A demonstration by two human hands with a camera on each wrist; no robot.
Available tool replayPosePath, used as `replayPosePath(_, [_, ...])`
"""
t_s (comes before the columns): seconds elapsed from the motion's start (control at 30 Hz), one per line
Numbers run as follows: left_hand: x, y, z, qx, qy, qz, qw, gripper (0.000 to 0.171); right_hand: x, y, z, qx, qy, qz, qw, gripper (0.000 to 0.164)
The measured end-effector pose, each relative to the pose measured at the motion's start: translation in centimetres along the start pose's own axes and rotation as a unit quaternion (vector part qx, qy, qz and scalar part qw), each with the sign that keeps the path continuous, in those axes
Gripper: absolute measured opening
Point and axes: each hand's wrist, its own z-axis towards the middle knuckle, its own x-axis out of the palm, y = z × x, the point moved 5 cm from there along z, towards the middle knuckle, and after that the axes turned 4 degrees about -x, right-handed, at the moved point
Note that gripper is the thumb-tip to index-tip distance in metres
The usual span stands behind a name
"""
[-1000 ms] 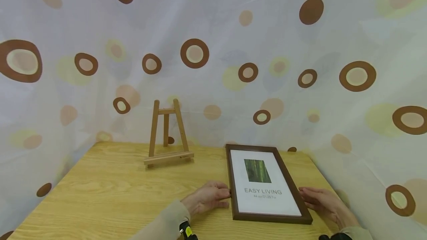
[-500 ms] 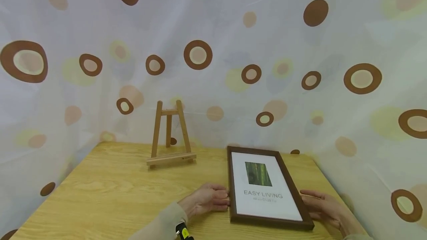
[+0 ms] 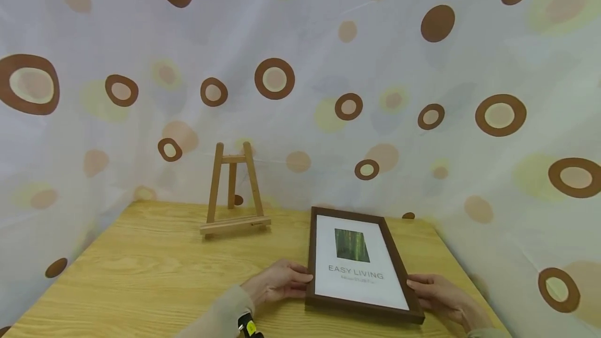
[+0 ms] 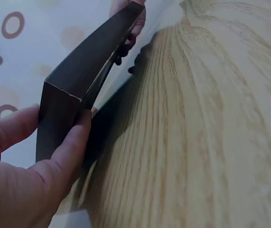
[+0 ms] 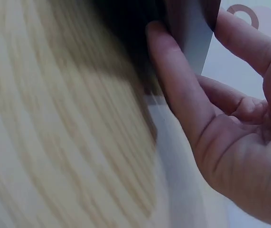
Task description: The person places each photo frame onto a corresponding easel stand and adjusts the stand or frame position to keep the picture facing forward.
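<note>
At the pale wood-grain table (image 3: pixel 155 265), left hand (image 3: pixel 280 281) and right hand (image 3: pixel 441 297) grip the dark-brown rectangular picture frame (image 3: pixel 360 264): near edge raised; setting-down apparently outstanding.

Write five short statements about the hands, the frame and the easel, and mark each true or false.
1. The left hand and right hand grip opposite sides of the picture frame. True.
2. The wooden easel stands to the left of the picture frame. True.
3. The picture frame rests on the wooden easel. False: the wooden easel holds nothing, and the picture frame is between the hands.
4. The near end of the picture frame is raised off the table. True.
5. The picture frame is face down. False: its printed sheet, reading EASY LIVING, faces up.
</note>
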Motion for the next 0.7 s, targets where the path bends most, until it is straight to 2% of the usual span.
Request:
replayPosePath(0.1, [-0.3, 0.2, -0.2, -0.002, 0.004, 0.001, 1.0, 0.053, 0.5, -0.1, 0.5, -0.009, 0.02, 0.023, 0.999, 0.06])
replayPosePath(0.27, [0.0, 0.2, -0.4, -0.001, 0.015, 0.001, 0.9999, 0.062, 0.5, 0.0, 0.3, -0.005, 0.016, -0.003, 1.0, 0.072])
replayPosePath(0.37, [0.1, 0.1, -0.5, 0.014, 0.018, 0.006, 0.9997, 0.064, 0.7, -0.1, 0.2, -0.005, 0.021, -0.003, 1.0, 0.071])
replayPosePath(0.57, [-0.6, -0.1, -1.3, 0.034, 0.016, 0.014, 0.9992, 0.061, 1.9, -0.2, 0.5, -0.028, 0.064, 0.008, 0.998, 0.068])
replayPosePath(0.7, [-1.2, -0.5, -2.0, 0.043, 0.022, 0.015, 0.9987, 0.055, 2.7, 0.0, 0.8, -0.047, 0.073, -0.001, 0.996, 0.073])
